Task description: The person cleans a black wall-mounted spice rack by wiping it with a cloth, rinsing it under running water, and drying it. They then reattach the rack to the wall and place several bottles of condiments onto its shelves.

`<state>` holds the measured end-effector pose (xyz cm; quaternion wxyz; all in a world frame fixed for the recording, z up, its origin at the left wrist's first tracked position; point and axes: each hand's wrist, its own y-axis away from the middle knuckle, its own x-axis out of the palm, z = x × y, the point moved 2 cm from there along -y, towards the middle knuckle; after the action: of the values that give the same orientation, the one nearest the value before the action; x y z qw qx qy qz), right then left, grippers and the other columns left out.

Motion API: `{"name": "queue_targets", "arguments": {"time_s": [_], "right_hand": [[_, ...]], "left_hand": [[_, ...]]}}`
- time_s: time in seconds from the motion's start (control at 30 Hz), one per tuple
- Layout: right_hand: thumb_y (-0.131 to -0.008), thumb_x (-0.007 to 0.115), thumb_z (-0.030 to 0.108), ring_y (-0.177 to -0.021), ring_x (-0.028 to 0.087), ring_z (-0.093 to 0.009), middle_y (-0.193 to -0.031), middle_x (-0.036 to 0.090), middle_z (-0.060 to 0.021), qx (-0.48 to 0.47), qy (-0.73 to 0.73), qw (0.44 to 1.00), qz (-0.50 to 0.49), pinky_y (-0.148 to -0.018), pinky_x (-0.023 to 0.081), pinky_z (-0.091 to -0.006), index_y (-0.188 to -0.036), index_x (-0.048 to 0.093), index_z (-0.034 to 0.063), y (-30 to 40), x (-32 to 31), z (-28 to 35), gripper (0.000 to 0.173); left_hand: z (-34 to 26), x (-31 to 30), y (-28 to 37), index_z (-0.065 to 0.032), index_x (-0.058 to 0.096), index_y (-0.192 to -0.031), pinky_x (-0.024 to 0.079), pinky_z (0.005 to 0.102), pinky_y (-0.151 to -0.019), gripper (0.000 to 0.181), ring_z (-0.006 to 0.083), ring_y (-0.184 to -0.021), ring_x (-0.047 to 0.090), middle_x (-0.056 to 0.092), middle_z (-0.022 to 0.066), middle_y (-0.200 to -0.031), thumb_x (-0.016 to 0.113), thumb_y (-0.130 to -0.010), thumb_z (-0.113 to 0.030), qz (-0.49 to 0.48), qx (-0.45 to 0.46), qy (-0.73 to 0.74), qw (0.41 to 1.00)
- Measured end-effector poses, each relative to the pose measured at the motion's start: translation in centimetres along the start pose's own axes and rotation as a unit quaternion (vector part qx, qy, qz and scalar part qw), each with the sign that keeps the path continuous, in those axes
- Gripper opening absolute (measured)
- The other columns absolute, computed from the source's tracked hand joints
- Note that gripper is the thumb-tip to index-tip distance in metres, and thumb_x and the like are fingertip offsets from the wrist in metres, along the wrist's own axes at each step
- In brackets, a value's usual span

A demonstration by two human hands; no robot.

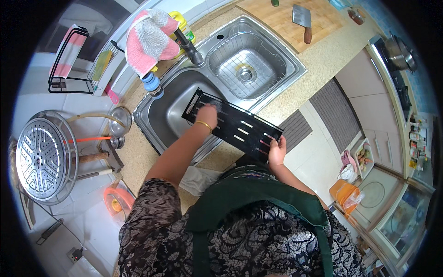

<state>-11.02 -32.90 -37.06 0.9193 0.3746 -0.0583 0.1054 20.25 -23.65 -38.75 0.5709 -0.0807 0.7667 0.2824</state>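
Observation:
A black slotted metal rack (238,124) is tilted over the sink's front edge, its far-left end above the left basin (169,114). My right hand (277,150) grips its near-right corner, thumb on the slotted face. Wearing a gold bangle, my left hand (207,116) presses on the slotted face near the other end, fingers closed around a blurred grey scrubber (216,103). Its exact kind is unclear. The right basin (273,65) has a wire basket (221,65) in it.
Behind the sink, a pink-and-grey towel (152,41) hangs over the dark faucet (189,48). A blue-capped container (152,85) stands at the left basin's rim. A cleaver (303,20) lies on the wooden cutting board (325,20). Steamer plate (41,159) and utensils hang at left.

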Motion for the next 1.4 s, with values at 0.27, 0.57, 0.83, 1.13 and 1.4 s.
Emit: {"name": "queue_targets", "arguments": {"time_s": [0.27, 0.57, 0.83, 1.13, 1.4], "right_hand": [[-0.099, 0.044, 0.002, -0.087, 0.072, -0.028, -0.119, 0.066, -0.0142, -0.018, 0.005, 1.0, -0.008, -0.061, 0.06, -0.0394, -0.135, 0.04, 0.0069, -0.2, 0.0, -0.1, 0.036], [-0.097, 0.045, -0.003, -0.091, 0.07, -0.027, -0.117, 0.065, -0.015, -0.019, -0.005, 1.0, -0.001, -0.076, 0.061, -0.0357, -0.129, 0.043, 0.0013, -0.2, 0.4, 0.5, 0.033], [-0.097, 0.045, -0.005, -0.098, 0.067, -0.025, -0.116, 0.061, -0.0148, -0.035, -0.018, 0.999, -0.031, -0.081, 0.063, -0.038, -0.126, 0.044, -0.0018, -1.1, 0.5, -0.1, 0.029], [-0.096, 0.045, -0.005, -0.099, 0.065, -0.023, -0.112, 0.061, -0.0151, -0.048, -0.007, 0.999, -0.021, -0.08, 0.063, -0.0374, -0.124, 0.045, -0.0023, -0.8, 0.4, -0.5, 0.028], [-0.099, 0.045, 0.002, -0.089, 0.07, -0.025, -0.116, 0.063, -0.0137, -0.041, 0.014, 0.999, -0.016, -0.073, 0.062, -0.039, -0.13, 0.042, 0.0031, -0.7, 0.0, -0.9, 0.032]], "left_hand": [[1.3, -1.0, 0.1, -0.001, 0.067, -0.106, 0.056, 0.0477, -0.086, 0.021, 0.0391, -0.097, 0.069, 0.067, 0.0218, -0.11, 0.056, -0.092, -0.011, -0.01, -0.097, -0.029, 0.995], [3.9, -0.6, 0.3, -0.0029, 0.069, -0.102, 0.057, 0.047, -0.084, 0.018, 0.0408, -0.094, 0.069, 0.07, 0.0217, -0.101, 0.06, -0.087, -0.01, -0.074, -0.079, -0.055, 0.993], [-1.7, 1.2, 0.9, -0.01, 0.074, -0.088, 0.056, 0.0447, -0.085, 0.018, 0.0345, -0.092, 0.069, 0.071, 0.0144, -0.099, 0.079, -0.071, -0.014, 0.072, 0.021, -0.005, 0.997], [-4.1, -2.8, 2.0, -0.011, 0.076, -0.093, 0.055, 0.0442, -0.085, 0.016, 0.0349, -0.093, 0.068, 0.07, 0.016, -0.098, 0.064, -0.082, -0.008, -0.046, -0.027, 0.095, 0.994], [-7.4, -1.0, 2.6, -0.0064, 0.075, -0.092, 0.054, 0.0423, -0.081, 0.011, 0.0349, -0.089, 0.066, 0.065, 0.0159, -0.094, 0.069, -0.084, -0.006, -0.129, 0.08, 0.177, 0.972]]}}
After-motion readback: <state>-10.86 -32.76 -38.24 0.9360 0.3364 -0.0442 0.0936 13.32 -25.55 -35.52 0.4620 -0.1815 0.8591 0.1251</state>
